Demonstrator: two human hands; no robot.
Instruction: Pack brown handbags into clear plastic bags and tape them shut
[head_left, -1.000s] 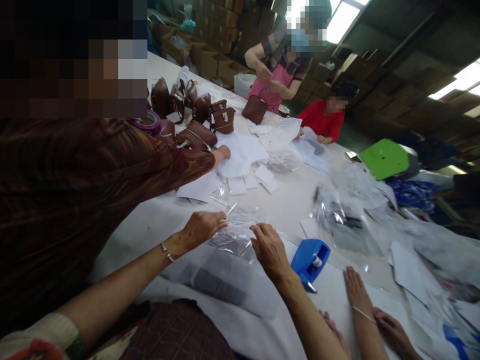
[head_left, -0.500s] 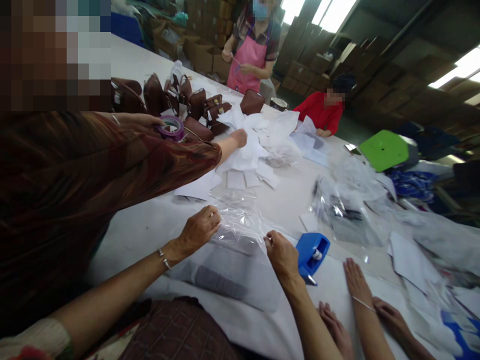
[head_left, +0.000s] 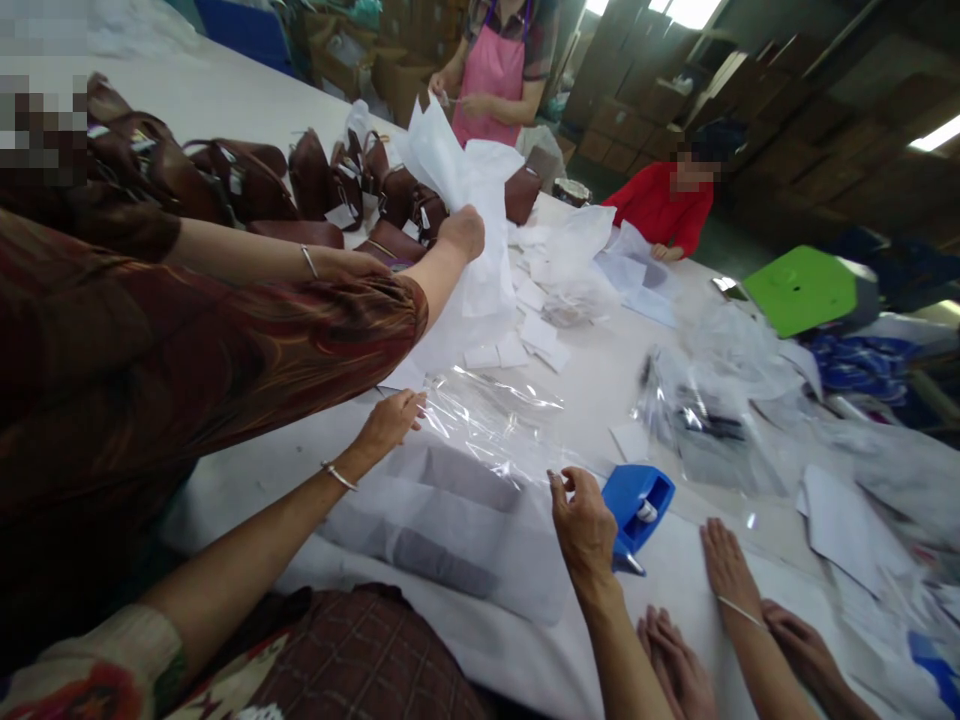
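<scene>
A clear plastic bag (head_left: 495, 425) lies in front of me, with a dark, flat item wrapped in white tissue (head_left: 450, 535) inside its lower part. My left hand (head_left: 390, 422) is closed in a pinch at the left side of the bag's shiny upper end. Opposite it, my right hand (head_left: 583, 515) pinches the right side with thumb and forefinger. The film between them is spread out and wrinkled. Close beside my right hand stands a blue tape dispenser (head_left: 637, 510).
On the left a co-worker's arm (head_left: 442, 270) reaches across, holding white paper (head_left: 480, 220). Brown handbags (head_left: 255, 185) stand behind it. Another person's hands (head_left: 724, 570) rest on the table to my right. Plastic bags (head_left: 697, 400) and small white cards (head_left: 544, 335) lie about.
My hands have moved apart, and the bunched film between them is spread wider and flatter. The co-worker on the left has lifted white paper off the table.
</scene>
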